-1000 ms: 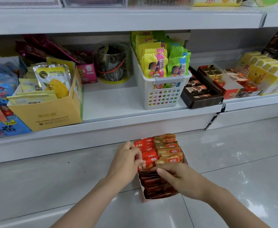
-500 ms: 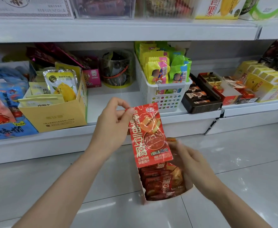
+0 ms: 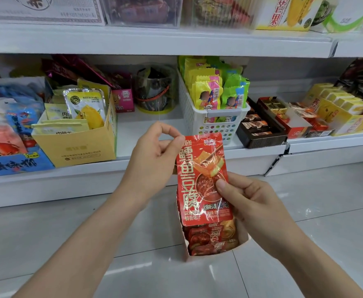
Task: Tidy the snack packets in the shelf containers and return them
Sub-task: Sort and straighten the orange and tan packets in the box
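Hands: our left hand [image 3: 154, 155] pinches the packet's [image 3: 202, 179] top corner; our right hand [image 3: 249, 203] grips its right edge.
Risk: it may jam entering the full box [image 3: 197, 258].

light: bright, even, from overhead
glare: pale streaks on the glossy floor [image 3: 305, 222]; sheen on the red packet [image 3: 203, 179]
shadows: soft, under the upper shelf [image 3: 154, 41]
blur: top-row goods smeared
distortion: wide-angle bowing at edges

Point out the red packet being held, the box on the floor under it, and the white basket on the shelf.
red packet [image 3: 200, 168], head view, middle of its printed front.
box [image 3: 210, 255], head view, its pale front wall.
white basket [image 3: 217, 123], head view, its perforated front wall.
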